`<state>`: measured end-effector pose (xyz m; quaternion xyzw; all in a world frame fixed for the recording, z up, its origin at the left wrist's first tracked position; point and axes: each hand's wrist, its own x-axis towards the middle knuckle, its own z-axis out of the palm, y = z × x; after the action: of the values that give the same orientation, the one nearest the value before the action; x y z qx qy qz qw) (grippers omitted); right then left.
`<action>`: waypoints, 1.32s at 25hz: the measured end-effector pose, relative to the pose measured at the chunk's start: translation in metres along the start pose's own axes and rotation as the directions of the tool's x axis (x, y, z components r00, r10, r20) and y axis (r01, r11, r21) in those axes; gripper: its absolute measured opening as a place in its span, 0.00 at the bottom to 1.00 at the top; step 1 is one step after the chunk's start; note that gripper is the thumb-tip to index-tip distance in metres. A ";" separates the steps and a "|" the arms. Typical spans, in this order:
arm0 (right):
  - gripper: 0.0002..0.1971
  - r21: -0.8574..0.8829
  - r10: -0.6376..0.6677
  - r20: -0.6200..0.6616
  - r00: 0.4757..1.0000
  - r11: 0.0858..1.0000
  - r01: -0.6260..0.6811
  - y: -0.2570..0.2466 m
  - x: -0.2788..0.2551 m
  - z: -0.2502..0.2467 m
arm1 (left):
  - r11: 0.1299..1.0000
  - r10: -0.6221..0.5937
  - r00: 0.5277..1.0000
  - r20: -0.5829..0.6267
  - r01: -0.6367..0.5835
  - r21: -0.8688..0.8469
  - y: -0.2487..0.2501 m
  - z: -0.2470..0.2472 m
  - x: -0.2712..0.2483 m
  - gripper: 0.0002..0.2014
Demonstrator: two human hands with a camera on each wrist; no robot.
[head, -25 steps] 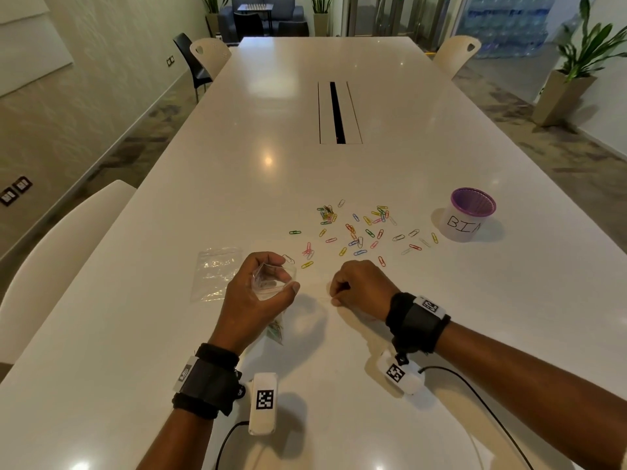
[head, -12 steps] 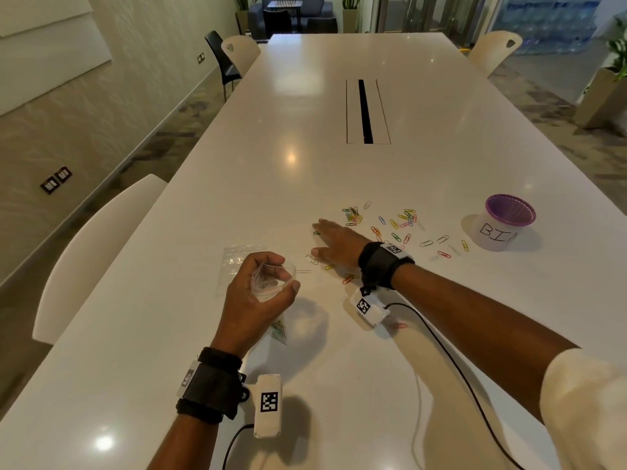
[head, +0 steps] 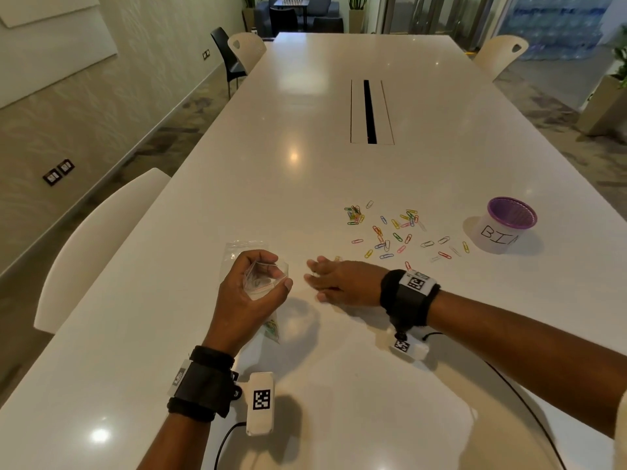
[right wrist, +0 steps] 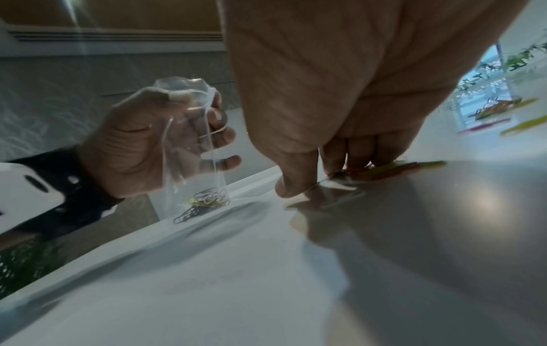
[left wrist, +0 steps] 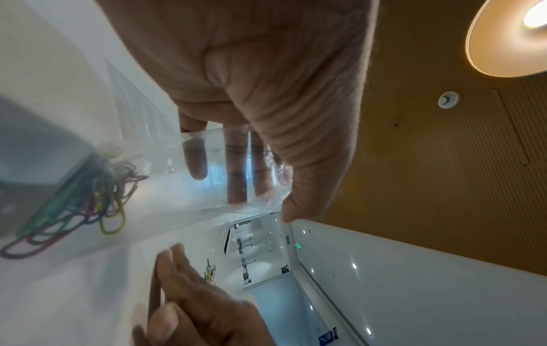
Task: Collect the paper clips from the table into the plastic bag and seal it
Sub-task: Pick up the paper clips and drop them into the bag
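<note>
My left hand (head: 271, 271) grips the mouth of a clear plastic bag (head: 261, 283) and holds it upright and open just above the white table (head: 305, 147). Several coloured paper clips (left wrist: 89, 199) lie in the bag's bottom, which also shows in the right wrist view (right wrist: 204, 201). My right hand (head: 315, 283) lies flat on the table just right of the bag, fingers straight. Its fingertips (right wrist: 334, 159) press on a few blurred clips (right wrist: 393, 168). Many loose paper clips (head: 390, 232) are scattered beyond the right hand.
A purple-rimmed white cup marked BIN (head: 505, 228) stands right of the clips. A second clear bag (head: 237, 247) lies flat behind my left hand. A cable slot (head: 369, 110) runs down the table's middle. White chairs (head: 101, 232) line the table.
My right hand left its fist beside the bag, reached out flat over the scattered clips, then drew back toward the bag with fingers straight. The left hand kept the bag still.
</note>
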<state>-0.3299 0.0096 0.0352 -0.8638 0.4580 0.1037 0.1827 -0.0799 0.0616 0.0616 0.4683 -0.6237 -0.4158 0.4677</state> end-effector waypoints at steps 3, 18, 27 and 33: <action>0.29 0.037 -0.006 -0.011 1.000 0.999 0.006 0.010 -0.034 0.005 | 1.000 0.002 1.000 0.006 -0.002 -0.004 0.001 0.003 0.000 0.18; 0.35 0.269 0.287 -0.250 0.925 0.938 -0.219 0.050 -0.125 0.006 | 0.999 0.024 0.992 0.120 -0.029 0.038 0.002 0.037 0.010 0.19; 0.30 0.328 0.391 -0.179 0.903 0.889 -0.320 0.045 -0.111 0.021 | 0.999 0.028 0.986 0.164 -0.034 0.035 0.001 0.051 0.010 0.19; 0.18 0.384 0.395 -0.260 0.881 0.879 -0.281 0.028 -0.094 0.022 | 0.999 0.040 0.982 0.187 -0.045 0.023 0.003 0.057 0.012 0.19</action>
<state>-0.4057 0.0755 0.0420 -0.7300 0.6384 -0.0914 0.2262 -0.1378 0.0554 0.0541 0.4201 -0.6801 -0.4392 0.4099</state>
